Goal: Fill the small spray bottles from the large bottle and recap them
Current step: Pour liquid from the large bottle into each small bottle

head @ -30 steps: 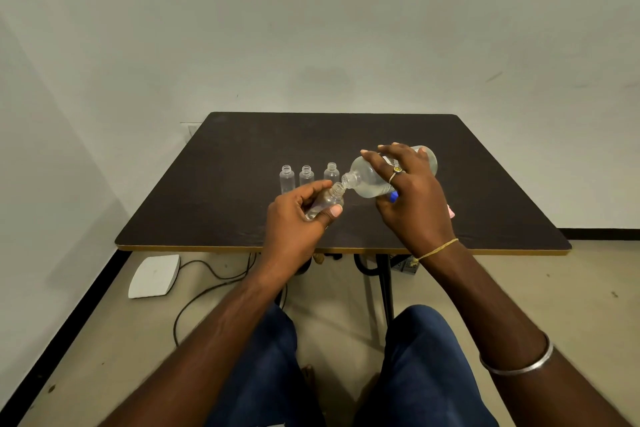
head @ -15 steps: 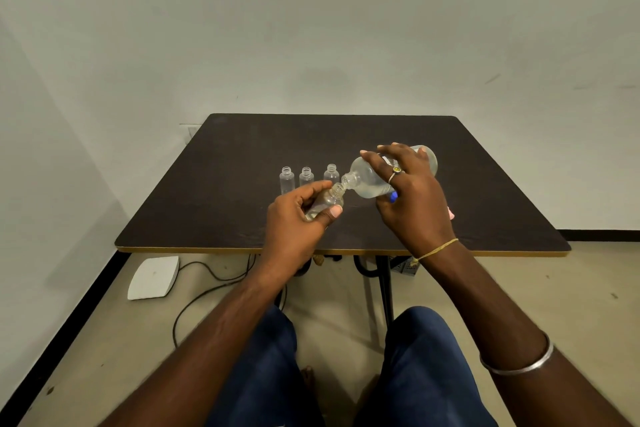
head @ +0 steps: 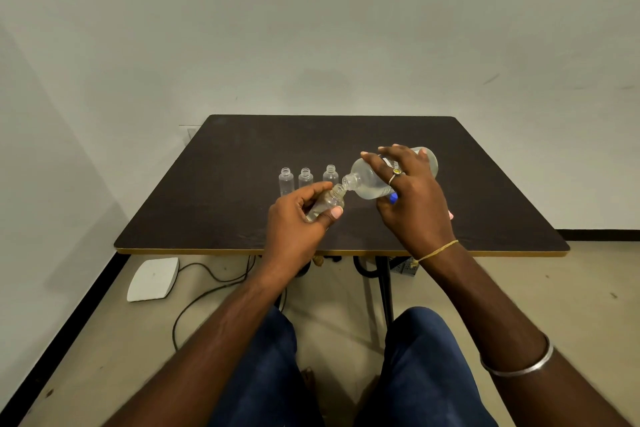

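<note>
Small bottle [head: 327, 203]: clear, uncapped, tilted above the counter [head: 242, 166] near its front edge; mouth touching the large bottle's spout
Left hand [head: 294, 222]: fingers and thumb curled round the small bottle's body
Large bottle [head: 367, 180]: clear, tipped nearly flat, neck pointing left; part full of clear liquid
Right hand [head: 412, 204]: wrapped over the large bottle's body, fingers spread across the top
Waiting bottles [head: 305, 178]: three, upright, uncapped, in a row just behind the left hand
Handling: probably thin, light plastic, slick if wetted; the small one likely tips easily, so grip it mid-body; the large one gets its weight from the liquid, so hold it at the widest part
Writing: a pale label patch on the large bottle; too small to read; no brand legible
</note>
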